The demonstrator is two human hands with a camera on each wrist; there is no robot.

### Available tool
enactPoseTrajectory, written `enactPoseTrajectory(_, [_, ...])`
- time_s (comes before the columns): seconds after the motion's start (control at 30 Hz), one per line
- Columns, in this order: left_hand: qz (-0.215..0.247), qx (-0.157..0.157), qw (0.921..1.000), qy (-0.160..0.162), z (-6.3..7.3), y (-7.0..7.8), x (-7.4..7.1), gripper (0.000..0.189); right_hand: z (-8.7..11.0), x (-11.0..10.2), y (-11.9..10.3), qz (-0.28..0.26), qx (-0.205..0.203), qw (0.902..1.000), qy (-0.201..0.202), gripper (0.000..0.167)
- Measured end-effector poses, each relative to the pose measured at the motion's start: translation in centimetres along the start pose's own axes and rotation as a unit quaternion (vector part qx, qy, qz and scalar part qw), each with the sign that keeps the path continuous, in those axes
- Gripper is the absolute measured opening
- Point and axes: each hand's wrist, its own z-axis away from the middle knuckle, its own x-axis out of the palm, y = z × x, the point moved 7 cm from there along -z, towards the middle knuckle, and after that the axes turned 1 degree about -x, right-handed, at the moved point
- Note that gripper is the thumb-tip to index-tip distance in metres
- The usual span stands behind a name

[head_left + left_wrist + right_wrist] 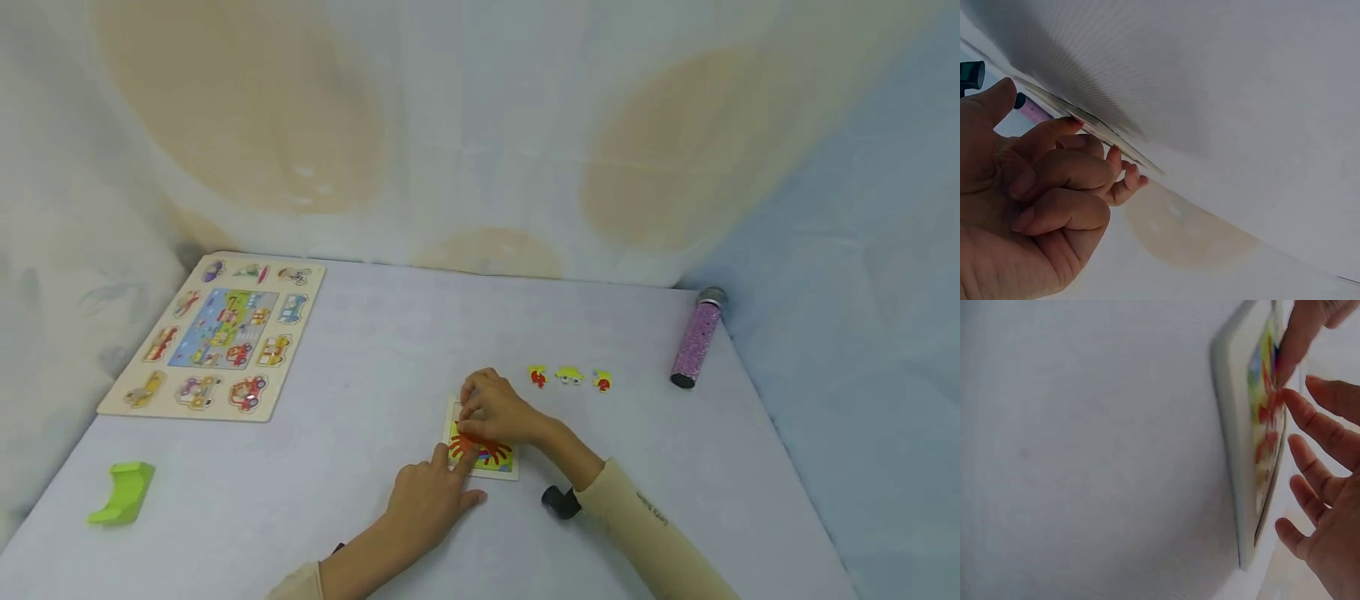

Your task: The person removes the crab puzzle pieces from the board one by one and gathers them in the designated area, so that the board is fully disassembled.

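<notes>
Fingers [466,461] touch a flat, pale-rimmed puzzle board [1239,425].

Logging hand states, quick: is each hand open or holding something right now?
Left hand: open, index finger touching the puzzle, gripping nothing.
Right hand: open, fingers spread at the puzzle, no grip visible.
</notes>
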Motion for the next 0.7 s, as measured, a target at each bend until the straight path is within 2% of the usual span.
enactPoseTrajectory(0.2, [0.013, -0.006, 0.9998, -0.01, -0.09, -0.01, 0.08, 0.057, -0.2, -0.02, -0.27, 0.028, -0.004, 0.9995, 0.016, 0.009])
enactPoseTrajectory(0.37, [0.014, -0.008, 0.9997, -0.017, -0.01, -0.04, 0.21, 0.058, -0.38, 0.06, -0.43, 0.017, -0.011, 0.9998, -0.006, 0.01])
enactPoseTrajectory(0.53, [0.013, -0.008, 0.9997, -0.019, 0.05, -0.01, 0.32, 0.058, -0.4, 0.01, -0.69, 0.004, -0.022, 0.9997, -0.011, 0.008])
enactPoseTrajectory(0.7, [0.012, -0.009, 0.9994, -0.031, 0.03, -0.08, 0.55, 0.059, -0.29, 0.52, -0.49, 0.028, -0.025, 0.9992, -0.014, 0.016])
